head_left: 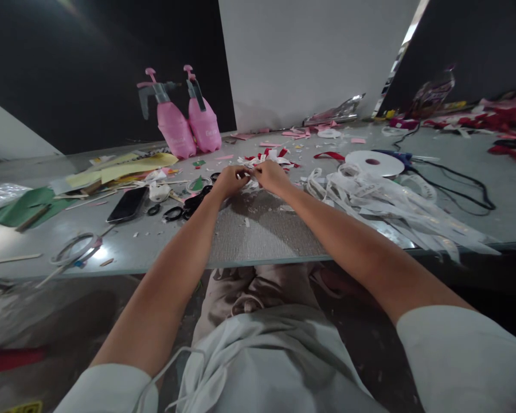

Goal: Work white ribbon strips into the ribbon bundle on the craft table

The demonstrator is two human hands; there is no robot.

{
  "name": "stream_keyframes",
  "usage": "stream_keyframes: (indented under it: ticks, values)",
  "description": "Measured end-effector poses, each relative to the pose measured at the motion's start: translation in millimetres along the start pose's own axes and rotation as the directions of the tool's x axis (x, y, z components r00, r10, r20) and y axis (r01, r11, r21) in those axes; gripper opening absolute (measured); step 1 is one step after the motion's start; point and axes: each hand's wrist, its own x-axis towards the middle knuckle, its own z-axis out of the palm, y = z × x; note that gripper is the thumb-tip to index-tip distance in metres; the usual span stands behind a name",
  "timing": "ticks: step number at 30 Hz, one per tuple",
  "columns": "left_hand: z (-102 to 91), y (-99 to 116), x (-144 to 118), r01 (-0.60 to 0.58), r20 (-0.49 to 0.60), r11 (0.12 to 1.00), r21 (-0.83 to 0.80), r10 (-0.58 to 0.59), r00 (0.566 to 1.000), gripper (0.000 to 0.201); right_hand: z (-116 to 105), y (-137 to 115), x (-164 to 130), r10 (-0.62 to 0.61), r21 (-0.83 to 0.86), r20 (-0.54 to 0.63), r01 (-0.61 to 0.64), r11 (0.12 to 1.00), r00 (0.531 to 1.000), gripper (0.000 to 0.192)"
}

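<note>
Two bare hands, the left hand (230, 182) and the right hand (273, 176), meet above the bench (266, 241), well forward of its near edge. On both, the fingers are bent inward and their tips come together, nearly or actually touching. A whitish scrap (251, 184) shows just below the fingertips, and whether either set of fingers is gripping it cannot be told. Right behind the hands on the bench lies a cluster of red and white strips (281, 154), partly hidden by the right hand.

Beside the left forearm are several black loops like scissor handles (173, 214), and farther left a dark phone (129, 204) lies flat. A clear ring (74, 248) sits near the front edge. Two pink spray bottles stand side by side at the back, the left bottle (176, 131) and the right bottle (204, 127) just touching or nearly so. Beyond the right forearm, a loose heap of white ribbon (382, 198) spreads in front of a white disc (378, 163).
</note>
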Motion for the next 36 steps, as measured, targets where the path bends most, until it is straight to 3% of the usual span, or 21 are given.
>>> stream_keyframes:
  ticks: [7,21,36]
  values:
    - [0.8,-6.1,1.3,0.033,-0.053,0.999,-0.007,-0.033,0.998,0.025,-0.9,-0.2,0.3,-0.002,0.008,-0.002,0.002,1.000,1.000,0.035]
    - [0.3,-3.0,-0.3,0.036,0.005,0.998,0.056,-0.037,0.999,0.026,3.5,5.7,3.1,-0.023,-0.015,0.044,0.024,1.000,0.999,0.034]
    - [-5.7,11.8,-6.4,0.158,-0.001,0.982,0.104,-0.159,0.987,0.028,-0.1,-2.0,0.0,0.014,-0.001,0.093,-0.014,1.000,0.996,0.032]
